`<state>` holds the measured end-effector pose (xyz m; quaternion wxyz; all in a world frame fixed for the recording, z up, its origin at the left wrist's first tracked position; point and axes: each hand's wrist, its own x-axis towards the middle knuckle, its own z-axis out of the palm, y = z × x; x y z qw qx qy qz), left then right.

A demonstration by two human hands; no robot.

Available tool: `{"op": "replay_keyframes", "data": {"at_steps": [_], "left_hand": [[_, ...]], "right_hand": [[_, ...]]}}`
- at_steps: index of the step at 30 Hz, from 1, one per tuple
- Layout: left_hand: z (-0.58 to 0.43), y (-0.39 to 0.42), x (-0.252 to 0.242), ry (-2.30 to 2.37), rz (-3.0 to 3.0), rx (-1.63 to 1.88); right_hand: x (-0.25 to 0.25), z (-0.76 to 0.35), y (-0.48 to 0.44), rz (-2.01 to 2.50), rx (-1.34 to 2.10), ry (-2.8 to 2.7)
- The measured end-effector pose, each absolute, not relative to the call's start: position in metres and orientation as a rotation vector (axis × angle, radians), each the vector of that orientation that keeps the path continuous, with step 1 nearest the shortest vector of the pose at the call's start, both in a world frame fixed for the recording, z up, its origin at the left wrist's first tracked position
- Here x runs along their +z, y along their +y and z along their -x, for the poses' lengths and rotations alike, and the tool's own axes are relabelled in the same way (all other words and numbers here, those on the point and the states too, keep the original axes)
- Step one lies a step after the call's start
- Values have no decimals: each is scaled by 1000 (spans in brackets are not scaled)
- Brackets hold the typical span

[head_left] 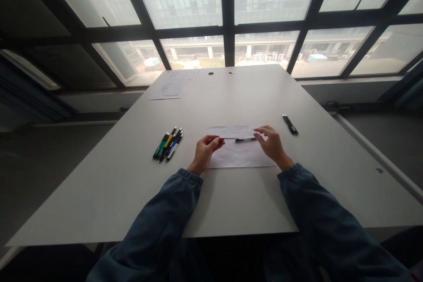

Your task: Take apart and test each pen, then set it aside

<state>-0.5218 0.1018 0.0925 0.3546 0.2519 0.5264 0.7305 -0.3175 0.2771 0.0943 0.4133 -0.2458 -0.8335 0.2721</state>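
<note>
Between the thumb and fingertips of my left hand (205,149) is a thin dark pen refill (229,138), pointing right. Its right end meets or overlaps a white-and-black pen part (247,139) over the paper; I cannot tell whether they touch. My right hand (271,143) is at the right end of that pen part, thumb and forefinger apart. Whether its fingertips touch the part is unclear. Under both hands lies a sheet of white paper (243,158).
Left of the paper is a bunch of several pens (168,144), green, yellow, blue and black. Black pens (290,124) lie to the right. Printed sheets (169,87) rest at the far left of the white table (231,202). Windows (198,48) stand beyond.
</note>
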Motion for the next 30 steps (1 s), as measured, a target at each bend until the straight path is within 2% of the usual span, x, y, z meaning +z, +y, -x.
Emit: {"op": "replay_keyframes", "data": {"at_steps": [3, 7, 30], "left_hand": [[515, 103, 96, 1366, -670, 1869], [506, 103, 100, 1386, -724, 1814], [498, 101, 107, 1456, -896, 1684]], "right_hand": [[102, 327, 254, 503, 798, -2128], [105, 333, 237, 434, 780, -2224], [102, 331, 236, 398, 826, -2274]]}}
